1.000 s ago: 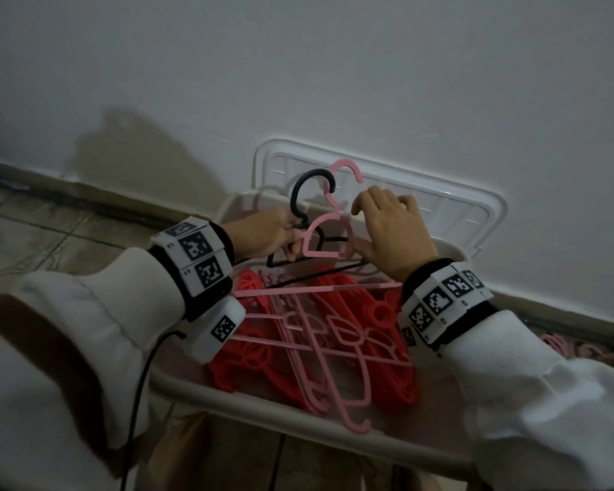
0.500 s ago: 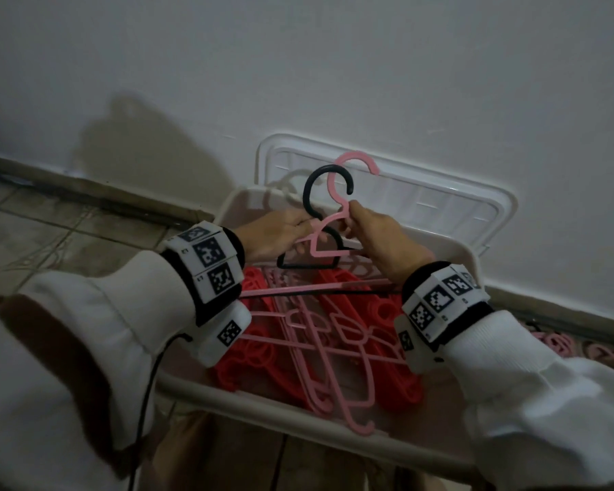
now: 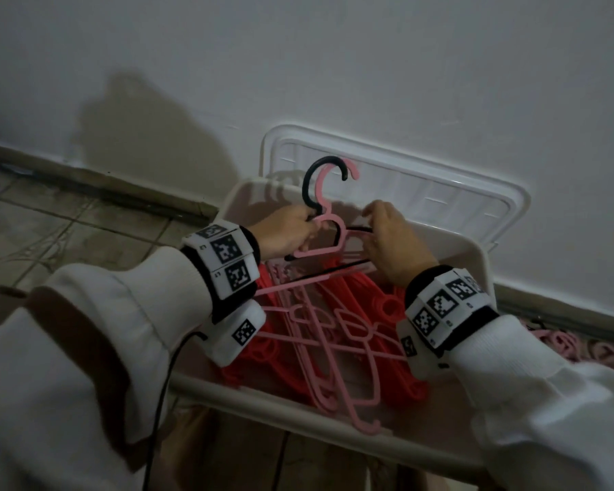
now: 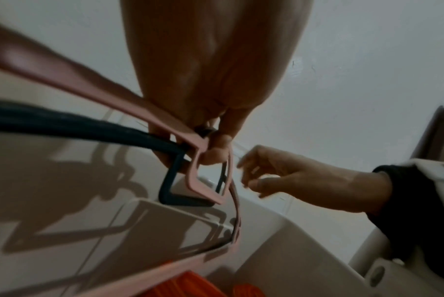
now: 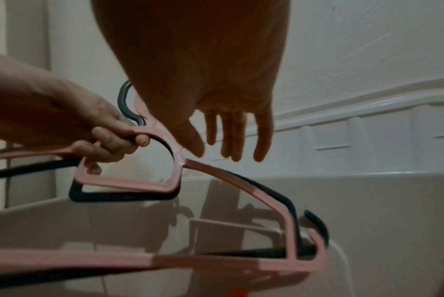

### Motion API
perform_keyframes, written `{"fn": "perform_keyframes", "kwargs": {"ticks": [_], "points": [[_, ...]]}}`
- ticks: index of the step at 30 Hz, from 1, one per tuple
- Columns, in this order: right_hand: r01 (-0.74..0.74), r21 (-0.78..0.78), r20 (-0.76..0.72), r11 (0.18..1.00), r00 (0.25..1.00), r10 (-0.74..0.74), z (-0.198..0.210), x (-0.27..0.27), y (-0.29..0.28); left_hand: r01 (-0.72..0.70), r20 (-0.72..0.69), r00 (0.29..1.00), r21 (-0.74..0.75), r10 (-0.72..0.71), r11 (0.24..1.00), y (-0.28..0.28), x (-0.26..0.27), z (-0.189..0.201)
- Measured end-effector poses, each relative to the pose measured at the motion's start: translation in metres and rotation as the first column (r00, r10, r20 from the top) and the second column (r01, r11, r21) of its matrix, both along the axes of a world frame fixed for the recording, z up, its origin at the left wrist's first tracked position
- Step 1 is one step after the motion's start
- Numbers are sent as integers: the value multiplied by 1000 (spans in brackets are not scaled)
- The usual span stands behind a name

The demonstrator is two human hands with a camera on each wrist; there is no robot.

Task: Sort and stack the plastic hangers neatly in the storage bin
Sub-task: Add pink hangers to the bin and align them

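Your left hand (image 3: 284,232) grips the thin pink hanger (image 5: 169,180) and the black hanger (image 5: 121,196) together at the neck, above the smooth white bin (image 3: 334,416). Your right hand (image 5: 215,112) hangs beside them, fingers straight and loose, holding nothing.

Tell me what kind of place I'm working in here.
Likely a room at home, down at floor level: a plain white wall, a tiled floor with a skirting strip, and a plastic storage bin of hangers, its lid against the wall.

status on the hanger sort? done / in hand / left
Done: red hangers and pink hangers already lie in the bin. In hand: left hand grips a pink hanger and black hanger aligned; right hand open beside them. Left: lay the pair down; more pink hangers outside.
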State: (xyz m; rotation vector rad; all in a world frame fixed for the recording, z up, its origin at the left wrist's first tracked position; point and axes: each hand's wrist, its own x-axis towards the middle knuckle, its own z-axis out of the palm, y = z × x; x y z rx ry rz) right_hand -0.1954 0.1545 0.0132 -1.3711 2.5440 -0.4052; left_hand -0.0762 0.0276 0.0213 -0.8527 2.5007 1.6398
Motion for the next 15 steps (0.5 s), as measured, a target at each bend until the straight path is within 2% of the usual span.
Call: {"fn": "perform_keyframes", "kwargs": {"ticks": [2, 4, 6, 7, 9, 11, 15], "points": [[96, 122, -56, 988, 994, -90, -4, -3, 4, -7, -27, 1000, -49, 6, 999, -3, 1, 0], [16, 397, -5, 917, 1000, -16, -14, 0, 12, -21, -51, 999, -71, 18, 997, -5, 2, 1], [-150, 658, 148, 738, 987, 69, -26, 9, 23, -37, -55, 998, -85, 33, 996, -6, 2, 3], [-211, 740, 220, 639, 973, 67, -30, 16, 28, -38, -58, 998, -94, 32, 995, -6, 1, 3], [-280, 812, 301, 513, 953, 44, -40, 27, 37, -29, -74, 997, -99, 22, 995, -6, 0, 5], [-309, 834, 323, 458, 945, 51, -49, 33, 42, -29, -83, 996, -89, 22, 996, -5, -2, 6], [-280, 827, 334, 488, 942, -26, -47, 37, 44, -16, -88, 996, -65, 10, 998, -2, -3, 8]]}}
